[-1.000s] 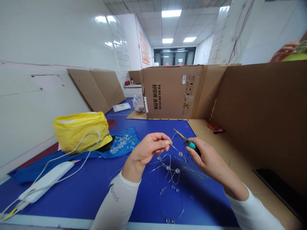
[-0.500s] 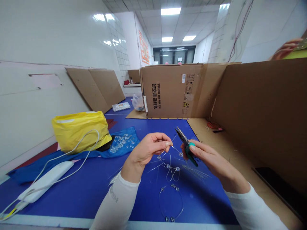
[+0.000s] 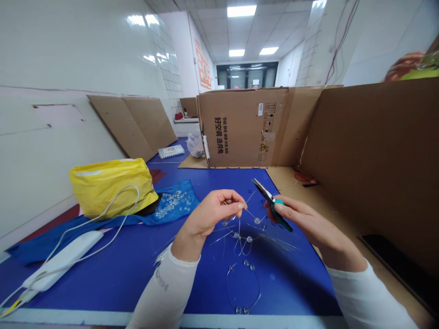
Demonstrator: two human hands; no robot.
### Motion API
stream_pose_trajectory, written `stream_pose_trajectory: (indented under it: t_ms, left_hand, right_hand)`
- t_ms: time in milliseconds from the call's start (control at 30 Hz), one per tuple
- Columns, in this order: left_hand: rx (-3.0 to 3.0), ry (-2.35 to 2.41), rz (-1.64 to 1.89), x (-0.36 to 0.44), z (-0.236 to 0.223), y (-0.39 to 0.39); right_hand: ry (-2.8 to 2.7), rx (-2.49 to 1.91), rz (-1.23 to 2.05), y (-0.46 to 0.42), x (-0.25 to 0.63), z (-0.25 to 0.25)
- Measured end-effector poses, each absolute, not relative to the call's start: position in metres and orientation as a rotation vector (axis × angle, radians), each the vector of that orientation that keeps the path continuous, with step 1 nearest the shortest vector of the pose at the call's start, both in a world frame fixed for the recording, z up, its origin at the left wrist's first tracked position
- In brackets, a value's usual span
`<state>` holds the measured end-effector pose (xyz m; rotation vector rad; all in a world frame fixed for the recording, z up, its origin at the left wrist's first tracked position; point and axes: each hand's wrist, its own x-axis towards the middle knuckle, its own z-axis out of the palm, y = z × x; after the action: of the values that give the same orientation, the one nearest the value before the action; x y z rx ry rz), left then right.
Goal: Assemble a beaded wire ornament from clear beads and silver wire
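Observation:
Between the thumb and fingers of my left hand [image 3: 224, 205] is pinched a thin wire strung with clear beads [image 3: 249, 239]; its loops hang below the fingertips. My right hand [image 3: 295, 212] is closed around green-handled pliers [image 3: 278, 211], whose dark jaws point up and to the left, apart from the wire. On the blue table below lies a wire ring with clear beads [image 3: 245, 310]. Loose straight wires [image 3: 279, 243] lie behind and beside the hanging loops.
Loose clear beads [image 3: 173, 203] rest on a blue cloth [image 3: 192, 194] beside a yellow bag [image 3: 113, 187]. A white power strip [image 3: 65, 262] with its cable lies left. Cardboard walls [image 3: 245, 128] stand behind and right. Red-handled scissors [image 3: 303, 177] lie right; another person's hand [image 3: 404, 64] shows beyond.
My right hand has moved slightly right with the pliers, and the jaws have turned further left, away from the wire. My left hand keeps its pinch while the beaded loops sway a little.

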<state>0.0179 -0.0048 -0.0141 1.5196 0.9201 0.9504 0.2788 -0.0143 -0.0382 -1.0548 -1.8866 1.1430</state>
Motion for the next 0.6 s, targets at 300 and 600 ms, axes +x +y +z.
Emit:
stream_pose_trajectory:
  t_ms: [300, 600]
  left_hand:
    - [1.633, 0.983, 0.989, 0.027, -0.012, -0.01]
    - [1.643, 1.003, 0.961, 0.031, -0.016, -0.011]
  right_hand:
    - [-1.859, -1.033, 1.238, -0.016, 0.276, -0.038]
    - [-1.802, -0.957, 1.318, -0.016, 0.268, -0.04]
